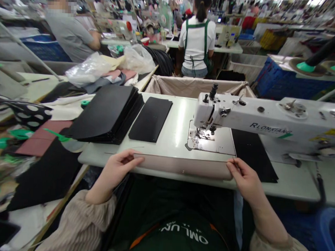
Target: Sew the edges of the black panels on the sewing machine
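Stretched between my hands at the table's front edge is a greyish-brown fabric panel [182, 167] with a dark upper edge. My left hand [122, 164] pinches its left end between thumb and fingers. At the right end, my right hand [242, 175] pinches the corner the same way. Just beyond the panel stands a white sewing machine [256, 114], its needle area over a metal plate [218, 145]. A small stack of black panels [151, 119] lies left of the needle, and a black piece [250, 152] lies partly under the machine arm.
A tall pile of larger black sheets [102, 112] sits at the table's left. Scraps, a pink piece [43, 135] and green spools crowd the left side table. Behind the table is a cloth-lined bin [196, 88]. Two people [196, 38] work farther back.
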Available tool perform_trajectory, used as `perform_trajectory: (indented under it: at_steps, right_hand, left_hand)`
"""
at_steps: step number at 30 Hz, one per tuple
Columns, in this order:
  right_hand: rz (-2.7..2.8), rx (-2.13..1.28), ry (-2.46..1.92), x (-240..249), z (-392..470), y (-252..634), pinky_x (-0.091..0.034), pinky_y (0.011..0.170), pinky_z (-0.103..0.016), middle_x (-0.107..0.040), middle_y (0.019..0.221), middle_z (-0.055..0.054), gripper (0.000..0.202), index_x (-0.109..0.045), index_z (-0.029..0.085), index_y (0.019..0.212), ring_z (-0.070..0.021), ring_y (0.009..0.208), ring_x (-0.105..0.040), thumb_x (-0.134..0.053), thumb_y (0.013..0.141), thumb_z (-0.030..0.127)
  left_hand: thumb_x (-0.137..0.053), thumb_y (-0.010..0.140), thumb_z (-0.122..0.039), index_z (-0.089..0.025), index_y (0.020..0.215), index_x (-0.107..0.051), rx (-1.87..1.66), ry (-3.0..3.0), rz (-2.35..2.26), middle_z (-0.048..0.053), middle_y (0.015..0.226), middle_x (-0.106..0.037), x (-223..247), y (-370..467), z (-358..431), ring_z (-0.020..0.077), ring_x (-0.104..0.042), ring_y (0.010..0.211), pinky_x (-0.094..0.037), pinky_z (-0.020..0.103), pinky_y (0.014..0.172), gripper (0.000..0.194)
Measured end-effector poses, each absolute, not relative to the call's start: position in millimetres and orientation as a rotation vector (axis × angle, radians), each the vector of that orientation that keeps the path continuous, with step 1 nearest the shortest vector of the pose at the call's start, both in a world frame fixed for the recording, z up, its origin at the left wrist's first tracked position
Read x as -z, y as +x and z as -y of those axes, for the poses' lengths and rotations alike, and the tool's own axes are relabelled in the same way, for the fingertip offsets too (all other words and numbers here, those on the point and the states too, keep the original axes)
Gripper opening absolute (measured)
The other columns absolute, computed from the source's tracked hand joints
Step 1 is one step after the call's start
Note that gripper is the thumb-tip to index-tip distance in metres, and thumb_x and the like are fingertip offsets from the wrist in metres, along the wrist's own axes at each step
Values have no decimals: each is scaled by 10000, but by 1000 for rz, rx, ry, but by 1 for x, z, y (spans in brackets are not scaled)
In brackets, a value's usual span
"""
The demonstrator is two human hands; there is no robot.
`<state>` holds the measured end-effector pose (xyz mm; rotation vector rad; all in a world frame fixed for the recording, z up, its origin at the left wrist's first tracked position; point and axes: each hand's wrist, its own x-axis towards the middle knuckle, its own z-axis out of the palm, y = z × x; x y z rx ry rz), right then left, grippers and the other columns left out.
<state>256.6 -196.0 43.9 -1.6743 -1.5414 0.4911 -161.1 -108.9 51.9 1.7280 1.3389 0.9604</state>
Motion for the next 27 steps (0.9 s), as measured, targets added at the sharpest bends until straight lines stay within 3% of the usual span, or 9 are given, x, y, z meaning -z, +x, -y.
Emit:
perform_trajectory:
  at_steps: [3,7,12,16,19,22,23,25,27]
  right_hand:
    - [1456,-523,-1669,-62,191,252,-464,566,-236,-624,740,10,277,-656,221,930,-153,634,-570,-562,910,481]
    - [1404,-532,-1689,-68,188,247,-456,534,-233,-633,727,5,308,-672,221,906,-157,619,-576,-585,878,516]
    - [1378,-530,-1738,-59,184,247,-502,587,-238,-679,775,-4,330,-696,233,923,-176,673,-631,-603,853,542]
    - [1403,-565,-1734,-51,178,245,-544,796,-286,-741,978,-34,360,-718,245,977,-234,918,-692,-587,862,559]
    - [1481,-559,-1689,-46,174,240,-473,996,-347,-703,1204,-42,370,-727,263,975,-262,1149,-627,-517,907,559]
    - [1523,-547,-1675,-41,174,234,-444,1039,-372,-692,1236,-48,381,-708,272,1061,-262,1184,-608,-486,928,551]
    - [1535,-546,-1675,-38,175,233,-455,1026,-369,-699,1219,-50,387,-697,272,1094,-260,1176,-613,-481,932,549]
    - [1554,-538,-1692,-32,180,234,-488,982,-352,-718,1172,-47,395,-680,278,1136,-256,1151,-628,-470,936,547]
    - [1564,-519,-1733,-24,187,240,-518,931,-337,-730,1137,-37,398,-672,291,1153,-254,1121,-645,-460,938,550]
  left_hand:
    - [-742,780,-478,-183,886,-688,-1034,1347,-1276,2,733,-660,-70,-152,106,143,-598,616,-465,228,559,318]
    - [-761,759,-467,-183,990,-699,-1020,1117,-1131,32,860,-701,-83,-146,100,155,-625,679,-471,232,595,371]
    - [-752,775,-452,-178,1074,-708,-1044,1123,-1110,53,939,-712,-86,-144,98,167,-634,734,-468,232,613,408]
    - [-700,823,-464,-170,1026,-729,-1106,1333,-1179,38,890,-712,-122,-158,97,170,-631,728,-477,249,617,358]
    - [-664,878,-421,-204,1055,-733,-1540,1711,-1461,6,928,-713,-186,-182,100,176,-642,814,-516,295,715,288]
    - [-643,916,-363,-241,1126,-697,-2294,2019,-1694,-27,1069,-697,-240,-209,101,182,-635,998,-505,379,935,249]
    - [-626,931,-350,-246,1148,-682,-2374,2134,-1714,-35,1104,-687,-249,-217,97,175,-626,1040,-490,386,977,247]
    - [-561,973,-331,-221,1176,-652,-2121,2448,-1681,-39,1166,-664,-245,-230,80,161,-613,1096,-477,389,1009,249]
    - [-468,1013,-318,-168,1177,-634,-1522,2696,-1564,-20,1221,-648,-219,-241,57,162,-602,1138,-472,400,1015,278]
